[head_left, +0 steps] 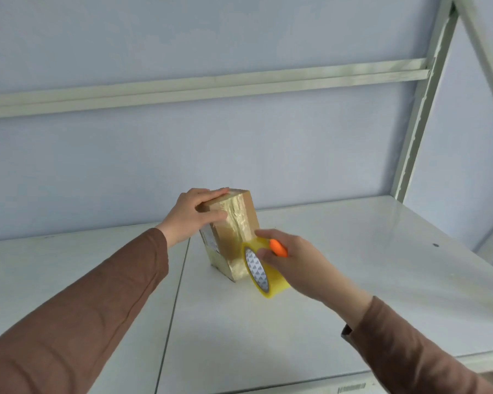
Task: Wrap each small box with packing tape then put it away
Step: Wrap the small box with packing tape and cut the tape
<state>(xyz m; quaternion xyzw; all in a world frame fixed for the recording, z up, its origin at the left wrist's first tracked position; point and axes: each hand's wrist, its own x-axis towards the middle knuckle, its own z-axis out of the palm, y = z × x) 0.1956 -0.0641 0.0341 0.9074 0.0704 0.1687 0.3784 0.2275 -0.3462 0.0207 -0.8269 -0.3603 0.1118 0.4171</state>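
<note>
Item: small box (234,223). Upper left corner and part of its top lie under my left hand (192,213); its far faces are out of sight.
Item: tape roll (261,268). The upper right of the ring is covered by my right hand (291,255); the core's print is too small to read.
Item: orange tool (279,248). Only a short stub shows between my fingers (264,254); what it is, I cannot tell.
Item: both brown sleeves (83,308). Cut off by the lower edge.
Item: barcode label (351,389). Blurred, cut off at the bottom edge.
</note>
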